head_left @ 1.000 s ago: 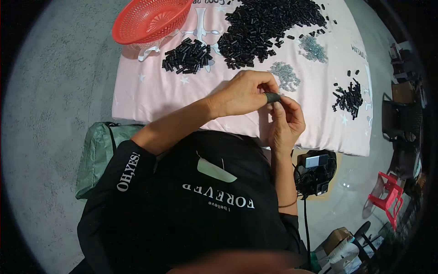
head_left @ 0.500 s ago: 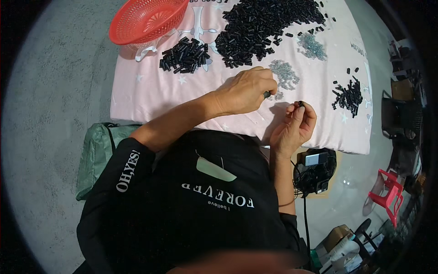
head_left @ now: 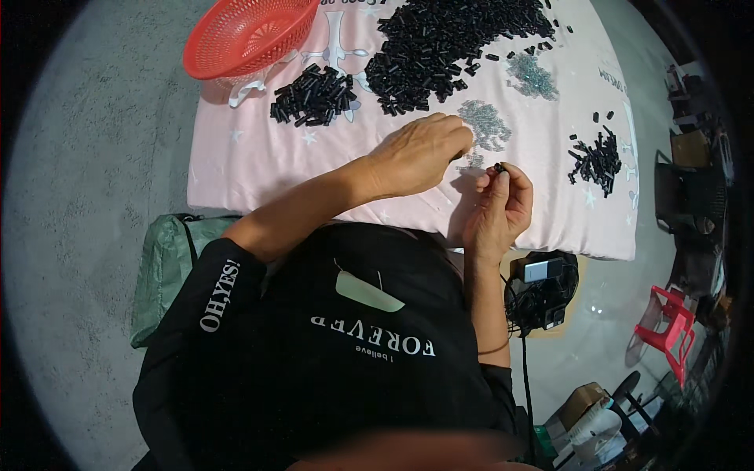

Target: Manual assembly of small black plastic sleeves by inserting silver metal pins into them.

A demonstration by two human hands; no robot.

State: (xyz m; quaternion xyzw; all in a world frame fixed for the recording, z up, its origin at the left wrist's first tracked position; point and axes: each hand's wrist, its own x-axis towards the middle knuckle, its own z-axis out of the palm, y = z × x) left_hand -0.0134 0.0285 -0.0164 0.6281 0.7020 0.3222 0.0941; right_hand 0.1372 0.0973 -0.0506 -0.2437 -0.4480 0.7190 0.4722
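Observation:
My left hand is closed, palm down, just below a pile of thin silvery pieces. A dark object shows at its fingertips; most of it is hidden. Close by on the right, my right hand is turned palm up and pinches a small black piece between thumb and index finger. A small pile of black tubular pieces lies beyond my left forearm, with a much larger heap of them farther back. Slimmer black pieces form another pile at the right.
A red perforated basket stands at the table's far left. Bluish clear small pieces lie beside the big heap. Pink patterned cloth covers the table. A green bag, a black cable bundle and a red stool are below.
My right hand has moved up and slightly left, with the small black piece closer to my left hand. The dark object in my left fingers shows less now.

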